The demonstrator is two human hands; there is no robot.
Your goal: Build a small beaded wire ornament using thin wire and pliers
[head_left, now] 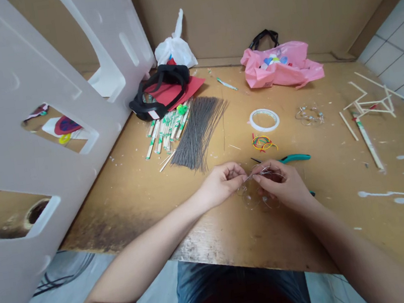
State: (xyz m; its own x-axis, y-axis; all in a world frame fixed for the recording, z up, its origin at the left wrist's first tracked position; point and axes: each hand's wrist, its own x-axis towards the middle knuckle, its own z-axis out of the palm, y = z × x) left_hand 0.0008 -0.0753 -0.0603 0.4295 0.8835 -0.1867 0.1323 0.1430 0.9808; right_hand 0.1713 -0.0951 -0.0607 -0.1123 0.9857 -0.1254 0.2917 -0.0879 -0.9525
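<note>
My left hand [229, 180] and my right hand [275, 178] are close together above the table, fingers pinched. Between them they hold thin silvery wire [249, 177], which bends into loops hanging below the fingertips. Small clear bits, perhaps beads, seem to sit on the loops, too fine to make out. Green-handled pliers [295, 158] lie just behind my right hand, partly covered by it. Farther back is a coil of red, yellow and green bands [264, 143]. A ring of wire with small pale pieces [309, 115] rests to the right.
A bundle of grey wires [199, 134], wrapped chopsticks [164, 133] and a black head strap [159, 92] lie at left. A tape roll [264, 120] and pink bag [280, 67] are behind. Joined sticks [372, 105] and white glue streaks [384, 193] are at right; a white plastic panel [65, 85] borders the left.
</note>
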